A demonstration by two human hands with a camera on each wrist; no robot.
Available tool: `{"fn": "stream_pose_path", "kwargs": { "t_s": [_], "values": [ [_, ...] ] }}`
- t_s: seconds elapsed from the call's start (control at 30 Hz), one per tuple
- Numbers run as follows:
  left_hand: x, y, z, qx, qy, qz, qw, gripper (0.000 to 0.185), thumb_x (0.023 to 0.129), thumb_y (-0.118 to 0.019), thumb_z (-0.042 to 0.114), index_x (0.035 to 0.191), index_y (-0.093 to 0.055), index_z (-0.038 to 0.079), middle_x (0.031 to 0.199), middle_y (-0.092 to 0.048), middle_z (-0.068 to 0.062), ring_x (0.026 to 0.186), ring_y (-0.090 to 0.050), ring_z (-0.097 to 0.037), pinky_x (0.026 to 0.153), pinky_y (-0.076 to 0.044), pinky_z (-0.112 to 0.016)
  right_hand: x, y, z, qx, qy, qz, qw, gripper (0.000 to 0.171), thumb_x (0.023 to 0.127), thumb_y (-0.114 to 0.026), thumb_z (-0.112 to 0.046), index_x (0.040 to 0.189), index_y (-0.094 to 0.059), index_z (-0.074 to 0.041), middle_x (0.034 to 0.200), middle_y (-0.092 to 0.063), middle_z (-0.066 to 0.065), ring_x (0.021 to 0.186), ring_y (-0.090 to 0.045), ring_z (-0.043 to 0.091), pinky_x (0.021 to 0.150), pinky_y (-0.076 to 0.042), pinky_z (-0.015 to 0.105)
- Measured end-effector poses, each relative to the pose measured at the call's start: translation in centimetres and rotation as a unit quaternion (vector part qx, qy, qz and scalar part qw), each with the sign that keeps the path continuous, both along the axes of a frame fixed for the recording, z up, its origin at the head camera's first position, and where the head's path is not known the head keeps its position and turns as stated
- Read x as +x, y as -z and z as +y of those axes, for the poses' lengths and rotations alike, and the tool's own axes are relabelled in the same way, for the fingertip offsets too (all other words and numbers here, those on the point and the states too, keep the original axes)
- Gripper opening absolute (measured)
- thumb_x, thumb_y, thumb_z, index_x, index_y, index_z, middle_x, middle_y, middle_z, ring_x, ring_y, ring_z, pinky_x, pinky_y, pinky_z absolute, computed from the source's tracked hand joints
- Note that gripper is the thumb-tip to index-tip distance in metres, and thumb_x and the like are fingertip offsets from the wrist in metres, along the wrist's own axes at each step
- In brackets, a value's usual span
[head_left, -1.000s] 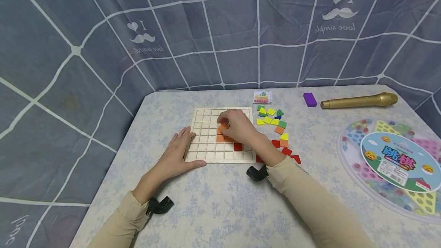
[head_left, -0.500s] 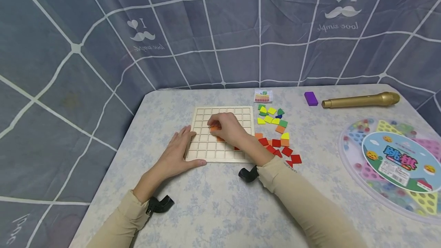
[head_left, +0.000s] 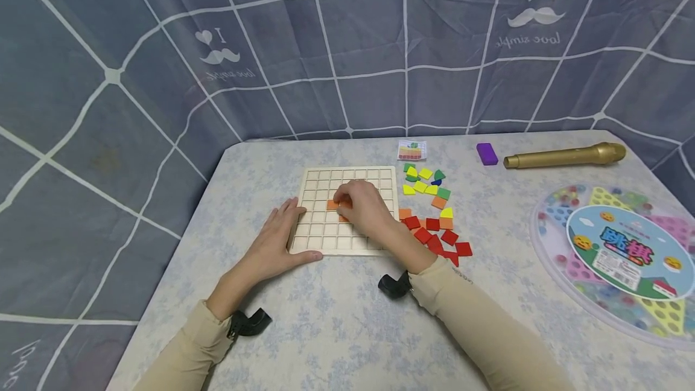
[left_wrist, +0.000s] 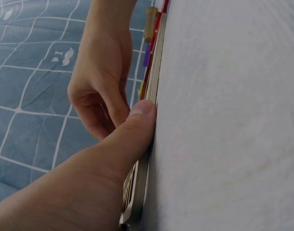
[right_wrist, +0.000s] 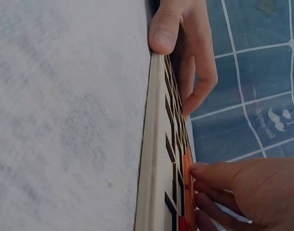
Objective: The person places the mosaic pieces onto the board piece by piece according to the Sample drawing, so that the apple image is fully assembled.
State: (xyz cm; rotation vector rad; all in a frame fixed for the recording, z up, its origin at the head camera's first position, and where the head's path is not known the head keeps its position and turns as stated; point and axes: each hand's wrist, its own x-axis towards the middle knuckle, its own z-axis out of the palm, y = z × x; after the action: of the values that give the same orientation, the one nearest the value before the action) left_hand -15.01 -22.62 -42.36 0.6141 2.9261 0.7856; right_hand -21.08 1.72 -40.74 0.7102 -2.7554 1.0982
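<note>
Grid board (head_left: 326, 235) holds orange tiles (head_left: 332, 204), right hand (head_left: 362, 207) pinching one, left hand (head_left: 277, 240) flat.

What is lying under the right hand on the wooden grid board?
Orange tiles show beside the right hand on the grid board. Whatever else lies beneath the hand is covered.

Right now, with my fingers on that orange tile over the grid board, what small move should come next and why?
Probably press the orange tile flat into its cell, then lift the right hand away. Its fingers rest on the tile at the wooden grid board, next to another orange piece, while the left hand steadies the board's edge. More loose tiles wait to the right.
</note>
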Motion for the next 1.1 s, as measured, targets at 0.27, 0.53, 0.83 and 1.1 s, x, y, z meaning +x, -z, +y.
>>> {"fn": "stream_pose_path", "kwargs": {
  "t_s": [0.27, 0.53, 0.83, 1.1],
  "values": [
    [0.0, 0.5, 0.1, 0.003, -0.004, -0.004, 1.0, 0.103, 0.083, -0.085, 0.056, 0.159, -0.037, 0.005, 0.174, -0.018, -0.023, 0.163, -0.012, -0.041, 0.133, -0.01, -0.059, 1.1, -0.8, 1.7, 0.035, -0.038, -0.015, 0.999, 0.019, 0.095, -0.076, -0.006, 0.114, -0.079, -0.004, 0.111, -0.076, 0.009, 0.1, -0.063, 0.025, 0.091, -0.054, 0.039],
    [-0.1, 0.5, 0.5, 0.005, -0.003, 0.006, 1.0, 0.102, 0.082, -0.086, 0.055, 0.156, -0.039, 0.005, 0.174, -0.019, -0.023, 0.163, -0.013, -0.04, 0.134, -0.01, -0.058, 2.2, -2.3, 6.5, 0.029, -0.017, -0.055, 0.998, 0.024, 0.097, -0.075, -0.01, 0.119, -0.078, -0.004, 0.117, -0.075, 0.012, 0.102, -0.066, 0.028, 0.089, -0.059, 0.042],
    [0.0, 0.4, 1.1, 0.008, 0.001, 0.016, 0.9998, 0.102, 0.082, -0.086, 0.058, 0.155, -0.04, 0.004, 0.173, -0.021, -0.023, 0.163, -0.014, -0.039, 0.134, -0.011, -0.057, 2.6, -2.1, 11.5, 0.043, 0.079, -0.095, 0.991, 0.033, 0.09, -0.083, -0.01, 0.122, -0.076, -0.001, 0.113, -0.076, 0.015, 0.105, -0.07, 0.031, 0.094, -0.063, 0.047],
    [0.0, 0.3, 1.7, 0.008, 0.0, 0.007, 0.9999, 0.102, 0.083, -0.085, 0.058, 0.156, -0.038, 0.005, 0.175, -0.018, -0.022, 0.164, -0.012, -0.038, 0.134, -0.01, -0.057, 2.6, -1.7, 12.4, 0.066, 0.084, -0.135, 0.985, 0.031, 0.09, -0.081, -0.004, 0.12, -0.075, -0.001, 0.11, -0.075, 0.014, 0.101, -0.068, 0.029, 0.093, -0.062, 0.045]
  ]
}}
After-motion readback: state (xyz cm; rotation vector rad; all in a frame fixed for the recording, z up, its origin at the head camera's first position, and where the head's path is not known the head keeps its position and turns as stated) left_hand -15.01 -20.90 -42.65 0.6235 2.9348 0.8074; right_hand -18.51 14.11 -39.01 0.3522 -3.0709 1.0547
